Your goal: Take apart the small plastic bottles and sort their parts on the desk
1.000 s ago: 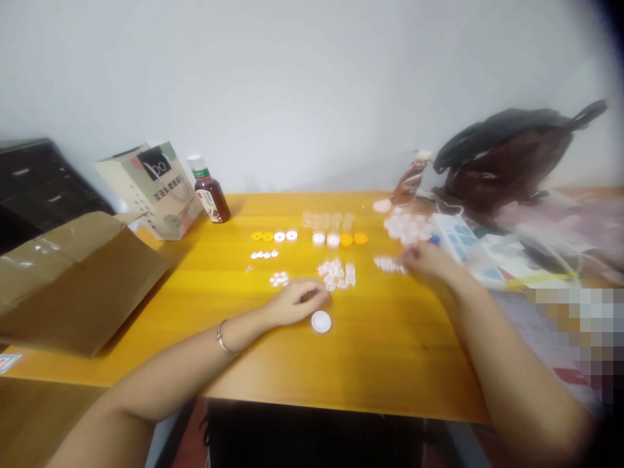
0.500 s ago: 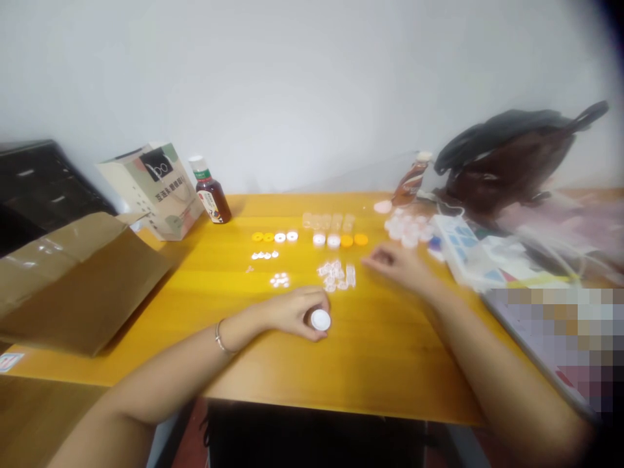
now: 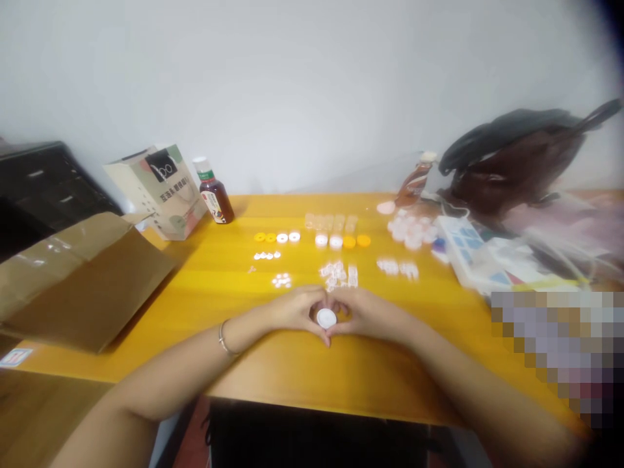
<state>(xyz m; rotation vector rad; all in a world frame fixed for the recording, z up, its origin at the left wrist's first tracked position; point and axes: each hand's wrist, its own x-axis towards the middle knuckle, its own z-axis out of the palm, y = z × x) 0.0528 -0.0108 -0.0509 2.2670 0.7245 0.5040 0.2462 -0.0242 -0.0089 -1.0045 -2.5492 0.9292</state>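
A round white cap [image 3: 326, 318] is held above the near middle of the yellow table [image 3: 273, 364]. My left hand [image 3: 301, 311] curls round its left side, thumb and fingers closed on it. From the right, my right hand [image 3: 358, 313] meets it, fingers bent and fingertips touching around the cap's edge; whether it holds anything else is hidden. Just beyond the hands lie clear plastic pieces [image 3: 336, 275] and small white pieces [image 3: 281, 280]. Farther back are yellow rings [image 3: 265, 238], white rings [image 3: 288, 238], white discs [image 3: 328, 241] and orange discs [image 3: 356, 242].
An open cardboard box [image 3: 88, 279], a paper bag [image 3: 170, 188] and a dark bottle [image 3: 216, 198] stand left. Toward the right are another bottle [image 3: 414, 179], a pile of pale caps [image 3: 412, 229], a white-blue box [image 3: 465, 250], and a dark bag [image 3: 511, 162].
My right hand has moved left and nearer, from beside the clear pieces to the white cap, uncovering small clear pieces on the right. The view has shifted slightly.
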